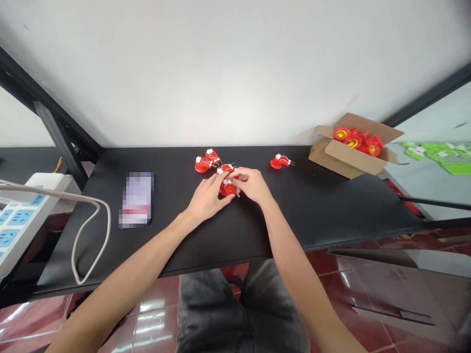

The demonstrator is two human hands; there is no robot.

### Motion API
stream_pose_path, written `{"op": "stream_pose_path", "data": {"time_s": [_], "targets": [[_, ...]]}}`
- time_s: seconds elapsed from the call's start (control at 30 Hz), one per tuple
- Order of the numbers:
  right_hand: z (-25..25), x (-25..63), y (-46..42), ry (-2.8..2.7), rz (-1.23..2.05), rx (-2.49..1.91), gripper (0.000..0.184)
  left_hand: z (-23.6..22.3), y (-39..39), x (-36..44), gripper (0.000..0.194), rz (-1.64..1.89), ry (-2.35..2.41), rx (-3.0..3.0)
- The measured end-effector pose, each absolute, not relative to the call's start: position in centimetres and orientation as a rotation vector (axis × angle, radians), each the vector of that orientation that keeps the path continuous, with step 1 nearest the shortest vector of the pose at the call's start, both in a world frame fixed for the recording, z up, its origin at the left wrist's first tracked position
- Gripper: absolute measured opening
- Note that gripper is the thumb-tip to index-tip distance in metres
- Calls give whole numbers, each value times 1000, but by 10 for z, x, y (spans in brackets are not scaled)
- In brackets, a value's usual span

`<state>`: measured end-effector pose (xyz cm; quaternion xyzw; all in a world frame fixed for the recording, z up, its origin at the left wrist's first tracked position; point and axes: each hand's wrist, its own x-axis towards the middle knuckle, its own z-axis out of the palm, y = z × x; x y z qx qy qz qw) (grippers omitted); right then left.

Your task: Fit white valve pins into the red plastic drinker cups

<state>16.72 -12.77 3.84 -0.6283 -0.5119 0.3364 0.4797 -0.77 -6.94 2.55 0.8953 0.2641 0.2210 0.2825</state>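
My left hand [209, 197] grips a red lamp socket [228, 190] near the middle of the table, its fingers closed around the left side. My right hand [252, 183] has its thumb and fingers pinched at the top of the same socket, where a pale metal part shows. My fingers hide much of it. Just behind lies another red socket piece [225, 168], partly covered by my hands. Two more red sockets [201, 164] with white wires and metal prongs stand to the left. A single red socket [278, 161] with prongs pointing right lies apart, right of my right hand.
At the right, an open cardboard box [336, 157] contains several red sockets with gold-coloured insides. A phone [137, 200] lies on the black table [176, 220] at left. Beside it are a looped cable [109, 230] and a white power strip [22, 220]. A white wall [221, 73] borders the back.
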Motion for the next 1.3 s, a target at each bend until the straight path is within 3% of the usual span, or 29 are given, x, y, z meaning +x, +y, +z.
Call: {"op": "stream_pose_path", "data": {"time_s": [0.33,0.53,0.8,1.3], "targets": [[38,178,-151,-1170,738,-1647,25,27,-71,-7,56,587,715,2475],[25,182,-171,-1396,644,-1751,19,21,-70,-7,45,628,740,2510],[13,174,-162,-1552,460,-1765,7,19,-66,-7,55,657,776,2481],[25,178,-164,-1138,847,-1507,24,25,-67,-7,37,543,628,2331]]}}
